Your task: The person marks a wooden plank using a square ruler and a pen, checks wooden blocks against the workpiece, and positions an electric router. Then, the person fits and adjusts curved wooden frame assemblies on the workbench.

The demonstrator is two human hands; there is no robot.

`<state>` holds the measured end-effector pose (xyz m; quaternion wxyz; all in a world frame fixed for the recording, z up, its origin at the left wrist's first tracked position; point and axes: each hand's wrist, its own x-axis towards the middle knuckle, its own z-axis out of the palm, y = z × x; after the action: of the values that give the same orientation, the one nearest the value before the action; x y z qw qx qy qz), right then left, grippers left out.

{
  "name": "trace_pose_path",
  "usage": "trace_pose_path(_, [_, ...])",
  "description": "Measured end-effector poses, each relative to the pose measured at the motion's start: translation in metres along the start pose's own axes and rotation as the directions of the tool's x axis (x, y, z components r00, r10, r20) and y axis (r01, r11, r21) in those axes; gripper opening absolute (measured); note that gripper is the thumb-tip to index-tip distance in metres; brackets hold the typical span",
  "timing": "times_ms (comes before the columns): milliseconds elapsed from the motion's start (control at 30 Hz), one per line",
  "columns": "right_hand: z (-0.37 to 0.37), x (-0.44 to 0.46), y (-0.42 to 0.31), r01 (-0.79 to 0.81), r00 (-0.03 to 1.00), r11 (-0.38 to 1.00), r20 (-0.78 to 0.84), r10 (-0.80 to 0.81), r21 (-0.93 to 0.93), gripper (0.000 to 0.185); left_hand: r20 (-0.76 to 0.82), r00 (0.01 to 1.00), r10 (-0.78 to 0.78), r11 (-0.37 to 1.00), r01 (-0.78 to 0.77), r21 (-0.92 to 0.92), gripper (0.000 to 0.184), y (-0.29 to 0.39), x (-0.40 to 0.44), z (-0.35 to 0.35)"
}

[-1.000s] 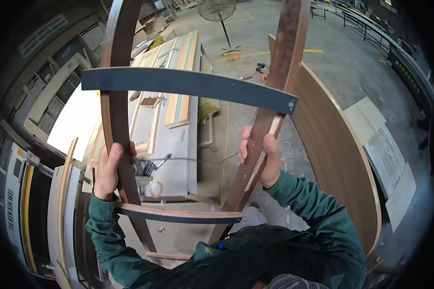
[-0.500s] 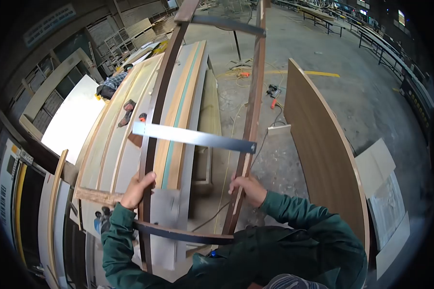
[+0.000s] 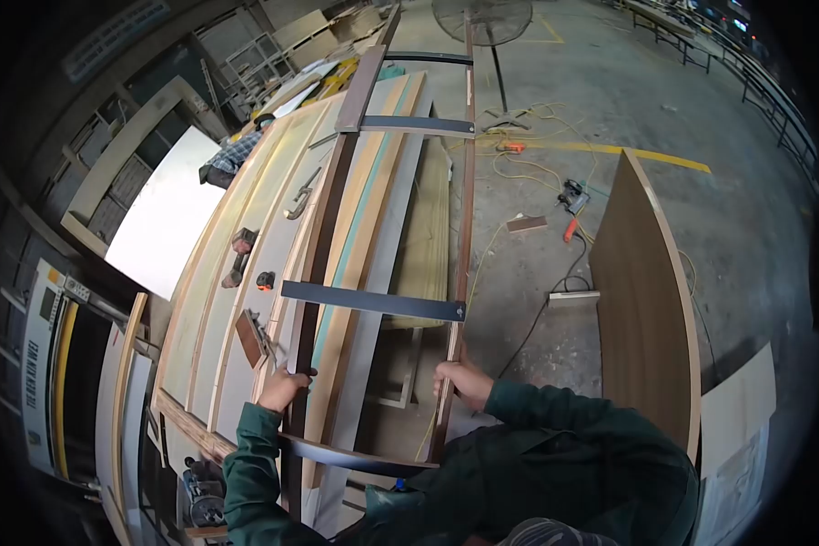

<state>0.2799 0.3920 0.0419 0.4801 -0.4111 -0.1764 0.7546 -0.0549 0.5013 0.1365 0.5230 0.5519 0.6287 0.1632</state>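
A long ladder-like frame has two dark brown side rails and several dark crosspieces, one a broad crosspiece (image 3: 373,300) just beyond my hands. My left hand (image 3: 285,389) is wrapped round the left rail (image 3: 323,209). Round the right rail (image 3: 469,200) is my right hand (image 3: 464,380), fingers closed on it. Nearest my body, a curved dark crosspiece (image 3: 355,458) joins the rails. The frame stretches forward, its left side over a long workbench (image 3: 187,300) with pale boards. A wider brown piece (image 3: 361,91) is on the left rail's far part.
On the bench lie a cordless drill (image 3: 238,257) and a clamp (image 3: 298,196). Beyond it a person (image 3: 232,156) leans over. A large brown panel (image 3: 642,300) stands at right. A fan (image 3: 496,68), cords and a power tool (image 3: 571,198) are ahead on the floor.
The frame has tipped down and forward, its far end now further from me and more crosspieces in view. Both hands have kept hold of the rails. The view has shifted.
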Motion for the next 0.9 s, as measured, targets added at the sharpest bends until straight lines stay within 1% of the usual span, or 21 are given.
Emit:
trace_pose_path(67, [-0.013, 0.028, -0.032, -0.052, 0.999, 0.999, 0.002, 0.052, 0.009, 0.093, 0.004, 0.999, 0.033, 0.999, -0.033, 0.005, 0.038, 0.013, 0.030, 0.003])
trace_pose_path(100, [-0.014, 0.038, -0.041, -0.069, 0.998, 0.997, 0.001, 0.069, 0.027, 0.092, 0.005, 0.999, -0.037, 0.998, 0.037, 0.050, 0.040, 0.026, 0.035, 0.002])
trace_pose_path(133, [-0.018, 0.050, -0.052, -0.082, 0.997, 0.995, 0.000, 0.082, 0.048, 0.091, -0.005, 0.999, -0.049, 0.998, 0.049, 0.041, 0.040, 0.035, 0.047, 0.003])
trace_pose_path(233, [-0.028, 0.089, -0.078, -0.109, 0.994, 0.994, 0.031, 0.107, 0.033, 0.087, -0.001, 1.000, -0.015, 0.994, 0.015, 0.107, 0.043, 0.050, 0.085, 0.005])
trace_pose_path(300, [-0.037, 0.120, -0.093, -0.123, 0.992, 0.992, 0.042, 0.122, 0.022, 0.086, -0.011, 1.000, -0.010, 0.995, 0.011, 0.095, 0.042, 0.062, 0.112, 0.008])
trace_pose_path(333, [-0.039, 0.132, -0.097, -0.131, 0.990, 0.991, 0.046, 0.130, 0.013, 0.085, -0.013, 1.000, 0.000, 0.996, 0.001, 0.084, 0.042, 0.068, 0.123, 0.009])
trace_pose_path(367, [-0.042, 0.146, -0.101, -0.130, 0.991, 0.992, 0.047, 0.129, 0.010, 0.085, -0.044, 0.999, -0.007, 0.996, 0.011, 0.087, 0.038, 0.073, 0.134, 0.010])
trace_pose_path(433, [-0.043, 0.178, -0.110, -0.174, 0.984, 0.984, 0.028, 0.175, -0.024, 0.085, -0.039, 0.999, -0.014, 0.996, 0.017, 0.089, 0.036, 0.062, 0.177, -0.002])
trace_pose_path(467, [-0.055, 0.205, -0.104, -0.202, 0.978, 0.978, 0.051, 0.204, -0.041, 0.086, -0.029, 0.999, -0.035, 0.994, 0.037, 0.099, 0.035, 0.054, 0.196, -0.009])
trace_pose_path(533, [-0.055, 0.233, -0.123, -0.235, 0.972, 0.971, 0.011, 0.236, -0.035, 0.085, -0.035, 0.999, 0.008, 0.997, -0.005, 0.082, 0.032, 0.065, 0.228, -0.010])
trace_pose_path(567, [-0.052, 0.241, -0.128, -0.203, 0.978, 0.978, 0.033, 0.205, -0.053, 0.085, -0.038, 0.999, 0.010, 0.998, -0.007, 0.068, 0.032, 0.069, 0.240, -0.015])
trace_pose_path(633, [-0.057, 0.268, -0.129, -0.248, 0.968, 0.968, 0.026, 0.250, -0.038, 0.085, -0.025, 0.999, -0.046, 0.993, 0.049, 0.105, 0.032, 0.081, 0.262, -0.023])
trace_pose_path(700, [-0.065, 0.293, -0.129, -0.299, 0.954, 0.954, 0.014, 0.300, -0.025, 0.086, -0.013, 0.997, -0.070, 0.994, 0.070, 0.083, 0.033, 0.088, 0.280, -0.030])
trace_pose_path(767, [-0.073, 0.316, -0.129, -0.381, 0.920, 0.925, 0.108, 0.378, 0.007, 0.081, -0.020, 0.995, -0.095, 0.990, 0.096, 0.106, 0.034, 0.090, 0.300, -0.038])
trace_pose_path(800, [-0.067, 0.319, -0.134, -0.387, 0.918, 0.922, 0.105, 0.384, 0.011, 0.081, -0.016, 0.995, -0.102, 0.989, 0.103, 0.106, 0.034, 0.088, 0.311, -0.042])
trace_pose_path(867, [-0.059, 0.325, -0.150, -0.294, 0.956, 0.953, 0.006, 0.295, -0.068, 0.074, 0.007, 0.999, -0.039, 0.999, 0.039, 0.015, 0.036, 0.084, 0.333, -0.045])
trace_pose_path(900, [-0.053, 0.326, -0.157, -0.298, 0.954, 0.952, 0.004, 0.299, -0.074, 0.074, 0.006, 0.999, -0.042, 0.999, 0.042, 0.008, 0.036, 0.088, 0.337, -0.045])
